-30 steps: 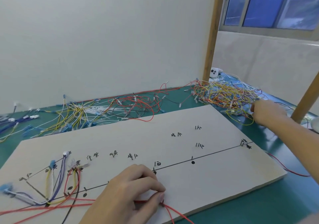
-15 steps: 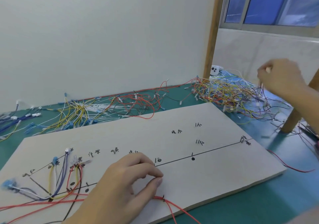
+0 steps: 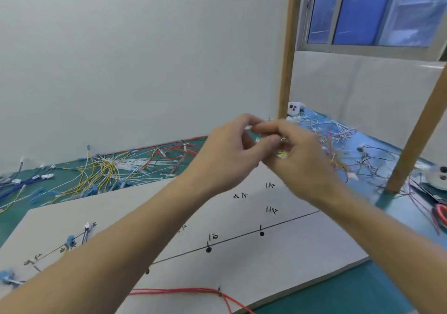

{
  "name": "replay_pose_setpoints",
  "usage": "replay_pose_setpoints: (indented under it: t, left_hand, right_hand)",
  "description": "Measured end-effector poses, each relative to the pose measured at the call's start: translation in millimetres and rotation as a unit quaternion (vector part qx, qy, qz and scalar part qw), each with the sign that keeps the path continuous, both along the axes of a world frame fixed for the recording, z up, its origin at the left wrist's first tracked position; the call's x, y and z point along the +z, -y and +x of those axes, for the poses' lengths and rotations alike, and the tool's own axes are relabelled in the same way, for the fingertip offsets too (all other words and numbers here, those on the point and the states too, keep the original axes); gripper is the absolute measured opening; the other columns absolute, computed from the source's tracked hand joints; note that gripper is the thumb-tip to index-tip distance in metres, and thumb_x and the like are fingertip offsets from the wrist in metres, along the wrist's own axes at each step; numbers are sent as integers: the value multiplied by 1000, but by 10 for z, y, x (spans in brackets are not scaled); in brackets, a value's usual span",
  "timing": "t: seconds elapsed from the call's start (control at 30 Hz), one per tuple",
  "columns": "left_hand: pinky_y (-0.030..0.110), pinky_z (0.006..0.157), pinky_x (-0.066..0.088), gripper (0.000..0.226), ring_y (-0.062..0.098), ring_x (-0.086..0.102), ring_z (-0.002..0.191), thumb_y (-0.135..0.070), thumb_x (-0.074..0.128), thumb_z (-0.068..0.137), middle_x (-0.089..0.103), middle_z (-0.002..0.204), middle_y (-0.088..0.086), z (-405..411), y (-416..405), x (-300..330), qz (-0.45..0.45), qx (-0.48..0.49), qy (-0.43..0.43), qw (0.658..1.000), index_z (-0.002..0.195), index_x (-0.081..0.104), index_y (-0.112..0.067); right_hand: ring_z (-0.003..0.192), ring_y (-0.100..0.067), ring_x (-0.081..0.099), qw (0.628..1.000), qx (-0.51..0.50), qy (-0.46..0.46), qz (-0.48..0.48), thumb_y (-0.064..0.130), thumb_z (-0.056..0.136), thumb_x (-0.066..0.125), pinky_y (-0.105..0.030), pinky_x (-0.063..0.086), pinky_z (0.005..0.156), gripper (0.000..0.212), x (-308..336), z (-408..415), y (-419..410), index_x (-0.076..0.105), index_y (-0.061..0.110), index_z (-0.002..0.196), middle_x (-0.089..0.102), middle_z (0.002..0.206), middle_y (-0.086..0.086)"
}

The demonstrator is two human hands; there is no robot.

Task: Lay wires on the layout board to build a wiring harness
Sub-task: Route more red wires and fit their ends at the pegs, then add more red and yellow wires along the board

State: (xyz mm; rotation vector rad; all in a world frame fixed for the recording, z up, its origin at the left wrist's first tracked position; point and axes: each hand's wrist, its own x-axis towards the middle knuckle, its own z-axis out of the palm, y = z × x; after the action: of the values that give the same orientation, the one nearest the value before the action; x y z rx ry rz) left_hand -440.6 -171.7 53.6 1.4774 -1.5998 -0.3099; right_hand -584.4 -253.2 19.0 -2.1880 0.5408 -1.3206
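Observation:
The pale layout board (image 3: 242, 260) lies on the green table, marked with black lines, dots and handwritten labels. Red wires (image 3: 179, 290) run along its near edge; blue, white and yellow wires with connectors (image 3: 70, 241) sit at its left end. Both hands are raised above the board's far edge and meet there. My left hand (image 3: 225, 158) pinches a small white connector end with thumb and fingers. My right hand (image 3: 297, 161) grips thin wires, yellowish ones showing under its fingers; the wires trail back to the tangled pile (image 3: 338, 149) at the right.
Loose yellow, white and red wires (image 3: 116, 168) are spread along the wall behind the board; blue ones (image 3: 14, 183) lie far left. A wooden post (image 3: 416, 129) stands at the right, another post (image 3: 287, 47) by the window. A white reel (image 3: 435, 178) sits at the right edge.
My left hand let go of the red wires on the board and rose to meet my right hand, which came leftward from the pile carrying wires.

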Motion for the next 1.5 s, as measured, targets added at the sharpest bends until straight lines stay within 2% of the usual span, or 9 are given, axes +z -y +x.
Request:
replay_pose_setpoints:
  t: [0.13, 0.27, 0.43, 0.7, 0.8, 1.0, 1.23, 1.4, 1.5]
  left_hand:
    - [26, 52, 49, 8, 7, 66, 59, -33, 68, 95, 67, 62, -8, -3, 101, -172, 21, -1, 42, 999, 101, 72, -30]
    - [17, 51, 41, 17, 5, 52, 50, -23, 63, 89, 58, 56, -12, 36, 98, -248, 9, 56, 48, 997, 99, 76, -27]
    - [48, 72, 61, 21, 29, 67, 67, -25, 60, 80, 69, 72, 13, 198, 83, 4, -7, 62, -65, 996, 89, 78, -31]
    - [23, 52, 48, 14, 13, 52, 53, -6, 62, 93, 57, 62, 0, 531, 255, 579, -64, 56, -261, 962, 85, 72, -8]
    - [23, 51, 46, 10, 14, 50, 53, -8, 63, 92, 55, 60, -1, 557, 282, 796, -88, 43, -259, 961, 85, 70, -7]
    - [25, 54, 42, 5, 18, 46, 57, -11, 62, 90, 49, 63, 1, 519, 324, 1049, -143, 45, -244, 958, 88, 64, -7]
    - [26, 52, 34, 17, 17, 38, 55, -10, 60, 92, 41, 62, 0, 678, 295, 1150, -233, 94, -322, 913, 75, 57, -15]
    - [37, 62, 18, 18, 26, 19, 70, -19, 54, 89, 19, 83, 13, 956, 253, 1175, -243, 187, -291, 906, 83, 37, -16]
    - [31, 59, 27, 25, 19, 27, 56, -19, 49, 95, 26, 75, 4, 1200, 210, 1199, -216, 257, -299, 893, 72, 38, -23]
  right_hand:
    - [85, -10, 70, 995, 45, 54, 65, -11, 85, 66, -24, 59, 76, 48, -233, -33, 40, 62, 27, 114, 70, 93, 13]
    - [97, -9, 66, 999, -11, -48, 5, 3, 89, 72, -28, 55, 85, 40, -401, -41, 222, 60, 21, 122, 69, 100, 7]
    - [111, -11, 61, 987, -81, -135, -25, 12, 88, 69, -33, 49, 99, 46, -347, -48, 622, 62, 24, 132, 68, 123, 8]
    - [120, -20, 52, 968, -183, -170, -11, 55, 77, 68, -38, 44, 90, 69, -189, -79, 1179, 40, 44, 139, 60, 126, 6]
    - [120, -30, 55, 960, -211, -182, -8, 46, 79, 72, -49, 48, 95, 74, -197, -183, 1373, 34, 39, 143, 61, 131, -5]
    - [106, -52, 59, 918, -349, -184, -33, -7, 81, 67, -53, 49, 84, 91, -135, -489, 1824, 19, 21, 152, 60, 121, -31]
    - [111, -44, 63, 943, -222, -249, 14, 33, 79, 82, -49, 51, 88, 103, -288, -562, 1762, 9, 39, 152, 64, 127, -24]
    - [121, -28, 60, 970, -242, -25, 2, 5, 85, 74, -57, 53, 95, 94, -422, -596, 1666, 19, 45, 151, 51, 148, -8]
    - [122, -41, 61, 956, -230, -165, -83, 16, 89, 73, -52, 51, 88, 104, -519, -615, 1594, 2, 45, 160, 44, 158, -8]
